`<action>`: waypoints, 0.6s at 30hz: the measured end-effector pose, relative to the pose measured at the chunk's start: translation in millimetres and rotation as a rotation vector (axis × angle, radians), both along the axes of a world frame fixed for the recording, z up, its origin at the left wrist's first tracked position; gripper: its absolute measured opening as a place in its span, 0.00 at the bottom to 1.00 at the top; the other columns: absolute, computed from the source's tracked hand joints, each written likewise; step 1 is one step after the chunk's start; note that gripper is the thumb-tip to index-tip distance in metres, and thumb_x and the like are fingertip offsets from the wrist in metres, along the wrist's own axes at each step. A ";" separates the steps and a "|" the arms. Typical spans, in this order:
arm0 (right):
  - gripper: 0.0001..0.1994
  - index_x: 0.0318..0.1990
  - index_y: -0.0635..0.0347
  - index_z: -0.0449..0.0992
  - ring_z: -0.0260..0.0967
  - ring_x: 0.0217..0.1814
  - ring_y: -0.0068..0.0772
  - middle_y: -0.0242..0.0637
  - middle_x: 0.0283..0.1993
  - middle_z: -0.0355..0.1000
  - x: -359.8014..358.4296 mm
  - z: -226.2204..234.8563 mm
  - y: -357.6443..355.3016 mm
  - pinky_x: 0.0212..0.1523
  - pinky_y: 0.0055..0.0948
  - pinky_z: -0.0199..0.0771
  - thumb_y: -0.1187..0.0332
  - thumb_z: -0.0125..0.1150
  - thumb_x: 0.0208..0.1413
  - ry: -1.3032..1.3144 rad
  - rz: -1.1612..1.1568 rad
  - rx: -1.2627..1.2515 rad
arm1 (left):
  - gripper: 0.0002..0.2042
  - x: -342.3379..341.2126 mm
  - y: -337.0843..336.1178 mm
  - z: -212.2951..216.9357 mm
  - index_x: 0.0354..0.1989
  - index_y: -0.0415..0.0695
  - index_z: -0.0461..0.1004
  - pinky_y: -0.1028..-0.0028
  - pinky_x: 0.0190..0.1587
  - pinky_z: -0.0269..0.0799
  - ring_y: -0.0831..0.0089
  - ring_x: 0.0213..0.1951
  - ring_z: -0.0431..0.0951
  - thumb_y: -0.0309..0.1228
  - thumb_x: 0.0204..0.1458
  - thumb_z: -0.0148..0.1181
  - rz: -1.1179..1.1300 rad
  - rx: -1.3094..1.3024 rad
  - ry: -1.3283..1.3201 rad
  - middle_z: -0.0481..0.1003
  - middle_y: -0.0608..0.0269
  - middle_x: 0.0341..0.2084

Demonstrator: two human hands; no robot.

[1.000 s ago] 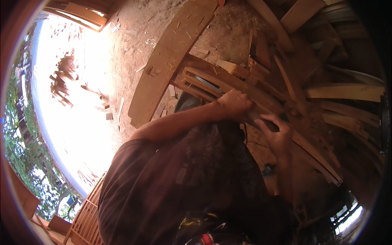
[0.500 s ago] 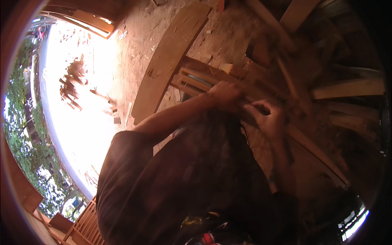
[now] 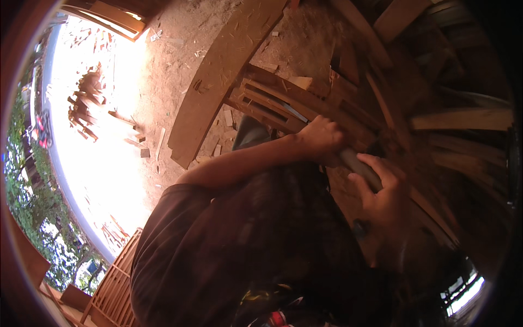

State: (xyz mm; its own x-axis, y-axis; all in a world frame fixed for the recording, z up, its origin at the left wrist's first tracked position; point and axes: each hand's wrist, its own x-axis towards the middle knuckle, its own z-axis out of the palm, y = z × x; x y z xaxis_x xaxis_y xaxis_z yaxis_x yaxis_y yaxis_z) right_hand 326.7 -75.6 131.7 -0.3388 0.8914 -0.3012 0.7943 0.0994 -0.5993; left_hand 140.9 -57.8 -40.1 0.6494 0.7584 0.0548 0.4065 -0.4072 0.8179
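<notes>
My left hand (image 3: pixel 322 136) is closed round a long chisel-like tool, its grey metal blade (image 3: pixel 295 111) lying along a slotted wooden piece (image 3: pixel 264 101). From the other side of that fist comes the tool's thick, greyish rounded handle (image 3: pixel 360 168). My right hand (image 3: pixel 387 188) is at the handle's end, thumb and forefinger spread on either side of it. Whether the palm touches the handle, I cannot tell. The slotted piece has long narrow openings and lies in front of me.
A broad curved plank (image 3: pixel 215 82) lies beyond my left forearm on dirt strewn with shavings and offcuts. Stacked boards and a pale beam (image 3: pixel 463 119) crowd the dim right side. A slatted wooden frame (image 3: pixel 111 278) stands at lower left; a woodpile (image 3: pixel 87 101) sits in bright light outside.
Both hands have moved to the right and slightly nearer. My right thumb and forefinger have spread from a near-pinch, and the blade and handle show more clearly.
</notes>
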 end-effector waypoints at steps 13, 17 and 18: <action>0.11 0.41 0.55 0.85 0.86 0.39 0.45 0.40 0.37 0.85 -51.3 -63.7 15.5 0.41 0.37 0.83 0.64 0.79 0.54 -0.056 -0.078 0.103 | 0.22 -41.0 20.7 -54.5 0.37 0.48 0.87 0.55 0.39 0.82 0.50 0.35 0.87 0.50 0.38 0.76 0.082 -0.082 -0.033 0.84 0.51 0.28; 0.10 0.42 0.56 0.86 0.86 0.43 0.40 0.40 0.41 0.86 -47.1 -70.2 21.3 0.44 0.35 0.83 0.66 0.79 0.55 0.164 -0.161 0.120 | 0.21 -43.4 29.4 -45.5 0.37 0.47 0.86 0.56 0.41 0.84 0.52 0.38 0.88 0.52 0.43 0.75 -0.027 -0.100 0.153 0.85 0.51 0.32; 0.11 0.43 0.57 0.87 0.86 0.45 0.38 0.41 0.42 0.86 -45.6 -71.3 20.0 0.46 0.34 0.82 0.66 0.79 0.54 0.218 -0.181 0.107 | 0.20 -40.3 29.2 -37.1 0.36 0.47 0.86 0.56 0.42 0.85 0.53 0.38 0.88 0.51 0.45 0.74 -0.057 -0.072 0.194 0.85 0.52 0.33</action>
State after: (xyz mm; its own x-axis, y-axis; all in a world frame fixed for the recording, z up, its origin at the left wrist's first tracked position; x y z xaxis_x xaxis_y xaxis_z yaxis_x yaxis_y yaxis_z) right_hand 281.1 -55.6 60.4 -0.2181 0.9659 -0.1393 0.6584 0.0402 -0.7516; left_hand 100.5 -28.6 -77.2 0.6842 0.7179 -0.1284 0.5375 -0.3775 0.7540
